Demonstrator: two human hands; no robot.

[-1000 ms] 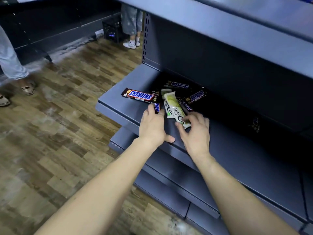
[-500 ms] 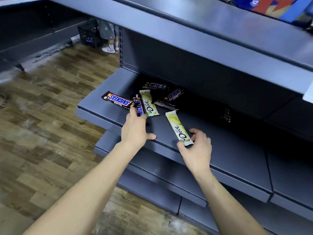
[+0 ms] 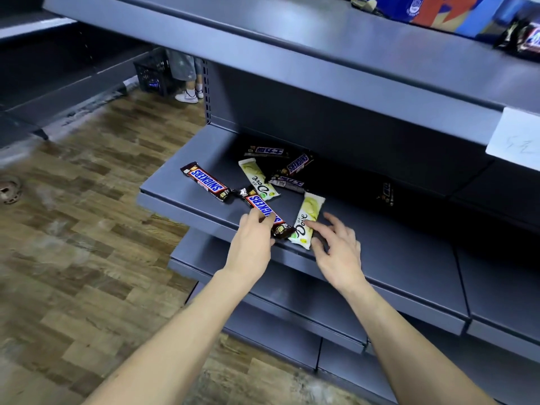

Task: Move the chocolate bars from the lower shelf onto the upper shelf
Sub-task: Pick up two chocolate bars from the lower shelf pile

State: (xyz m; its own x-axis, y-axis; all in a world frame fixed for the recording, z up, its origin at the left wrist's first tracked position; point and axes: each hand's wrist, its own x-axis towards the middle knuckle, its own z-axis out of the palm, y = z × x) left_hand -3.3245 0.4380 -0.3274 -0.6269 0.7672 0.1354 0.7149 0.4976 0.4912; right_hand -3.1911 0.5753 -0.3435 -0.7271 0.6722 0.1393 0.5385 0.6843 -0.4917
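Grey metal lower shelf (image 3: 187,147) beneath upper shelf (image 3: 292,33); wood-plank floor (image 3: 87,229). Our left hand (image 3: 252,239) pinches Snickers bar (image 3: 264,211) at front edge. Our right hand (image 3: 339,244), fingers spread, touches pale Dove bar (image 3: 306,220). Other bars (image 3: 204,181) lie behind.

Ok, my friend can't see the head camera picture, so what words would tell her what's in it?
Two bare hands reach onto a grey lower shelf: the left hand pinches a Snickers bar, and the right hand touches a pale green Dove bar. More chocolate bars lie scattered behind them.
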